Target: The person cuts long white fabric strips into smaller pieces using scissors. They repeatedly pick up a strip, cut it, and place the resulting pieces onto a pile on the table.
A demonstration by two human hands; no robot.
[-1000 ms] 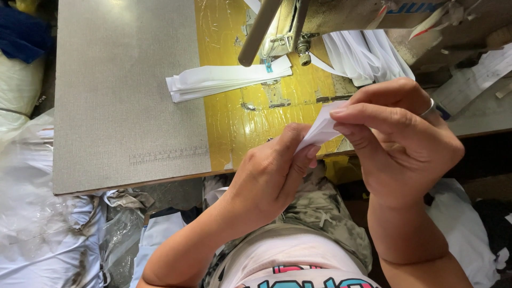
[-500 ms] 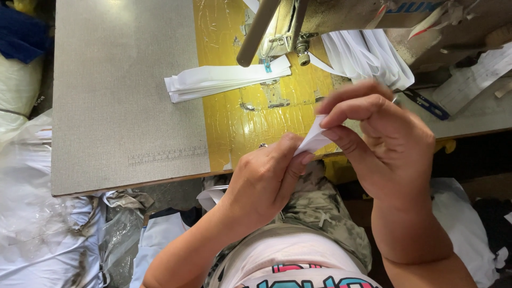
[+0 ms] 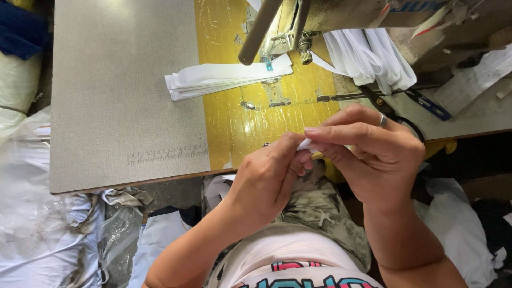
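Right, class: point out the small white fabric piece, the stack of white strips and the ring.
small white fabric piece [image 3: 305,144], head view, its visible corner between fingertips
stack of white strips [image 3: 224,79], head view, mid-stack
ring [image 3: 382,119], head view, its band

fabric strips [image 3: 226,79] on table [image 3: 122,96] – under machine [image 3: 298,26] (hands nearer)
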